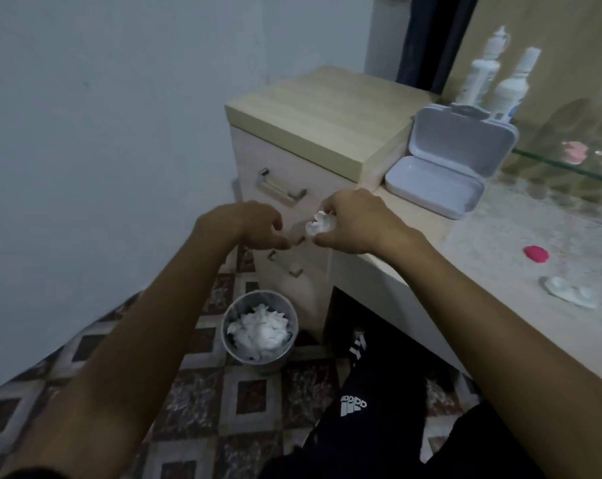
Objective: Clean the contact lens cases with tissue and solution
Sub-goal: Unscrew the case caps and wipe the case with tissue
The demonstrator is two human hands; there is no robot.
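Dim light falls on a speckled tabletop [520, 236], where the clear contact lens case [569, 292] lies well apart from both hands. It looks light, rigid and slick (best pinched by its rims). The right hand [353, 224] pinches a crumpled, soft tissue [319, 224], arm outstretched above the bin [259, 328]; the left hand [249, 224] hangs loosely curled, holding nothing.

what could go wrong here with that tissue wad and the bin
1. The right hand holds the crumpled tissue well above the bin and off to its side; dropped from there it may miss.
2. The bin is already heaped with tissue, so a wad could roll off.
3. The clear lens case lies open and unattended on the counter.
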